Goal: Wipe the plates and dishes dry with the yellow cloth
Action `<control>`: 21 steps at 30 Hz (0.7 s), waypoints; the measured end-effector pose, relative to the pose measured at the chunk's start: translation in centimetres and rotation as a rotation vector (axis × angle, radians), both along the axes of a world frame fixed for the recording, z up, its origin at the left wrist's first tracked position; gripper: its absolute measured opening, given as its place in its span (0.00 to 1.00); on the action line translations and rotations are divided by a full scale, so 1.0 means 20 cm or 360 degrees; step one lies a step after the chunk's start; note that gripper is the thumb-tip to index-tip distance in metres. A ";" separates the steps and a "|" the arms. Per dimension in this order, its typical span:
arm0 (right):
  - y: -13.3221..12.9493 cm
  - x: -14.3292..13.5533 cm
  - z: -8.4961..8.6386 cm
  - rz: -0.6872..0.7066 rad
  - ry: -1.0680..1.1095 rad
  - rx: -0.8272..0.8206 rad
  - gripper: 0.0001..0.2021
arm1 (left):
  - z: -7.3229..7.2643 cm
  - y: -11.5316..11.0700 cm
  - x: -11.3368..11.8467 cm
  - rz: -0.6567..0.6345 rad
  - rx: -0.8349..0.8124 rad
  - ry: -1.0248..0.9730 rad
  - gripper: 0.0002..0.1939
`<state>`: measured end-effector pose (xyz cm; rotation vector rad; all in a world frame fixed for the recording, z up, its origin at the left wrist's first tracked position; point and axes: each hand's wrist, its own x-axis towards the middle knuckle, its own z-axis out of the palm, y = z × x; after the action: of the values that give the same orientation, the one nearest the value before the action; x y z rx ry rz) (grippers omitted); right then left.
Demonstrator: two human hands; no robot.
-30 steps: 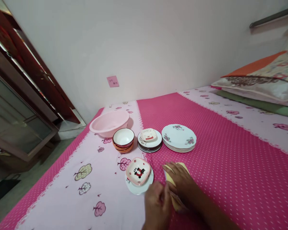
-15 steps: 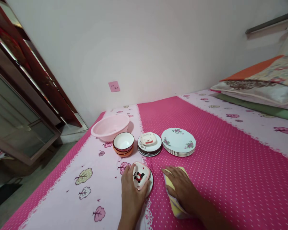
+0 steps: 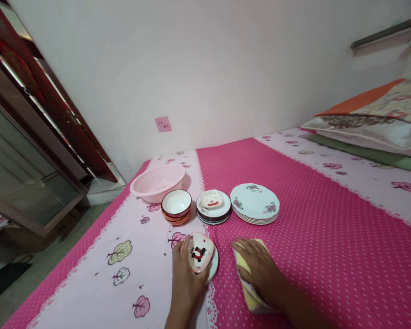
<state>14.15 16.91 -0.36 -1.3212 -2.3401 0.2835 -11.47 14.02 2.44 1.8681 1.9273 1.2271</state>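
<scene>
At the left of the bed (image 3: 329, 237) sits a pink basin (image 3: 156, 182), then bowls (image 3: 176, 204), already nested. Nearer, the left hand (image 3: 189, 267), thumb and fingers part-spread, grips the cat dish (image 3: 201, 252) by its sides above a small plate (image 3: 213, 268); both remain apart from the piles. Small plates (image 3: 214, 210) stand stacked beneath a little dish (image 3: 211, 199). The right hand (image 3: 258, 267), fingers extended, covers a folded yellow cloth (image 3: 250, 299), grip unclear; beyond, floral plates (image 3: 255, 202) are already stacked.

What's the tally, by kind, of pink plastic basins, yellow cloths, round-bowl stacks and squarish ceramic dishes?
Round pink plastic basin: 1
Folded yellow cloth: 1
Stack of round dark-rimmed bowls: 1
Squarish ceramic dishes: 2 (pink-rimmed white dish, small white dish)
Total: 5
</scene>
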 end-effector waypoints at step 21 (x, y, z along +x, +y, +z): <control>0.01 0.05 -0.02 -0.0155 0.0552 0.0261 0.18 | 0.05 -0.04 0.09 0.0127 0.0338 0.0222 0.37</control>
<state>15.06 17.17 -0.67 -1.1956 -1.9612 0.2608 -9.73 13.17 3.39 2.0474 2.0303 1.4102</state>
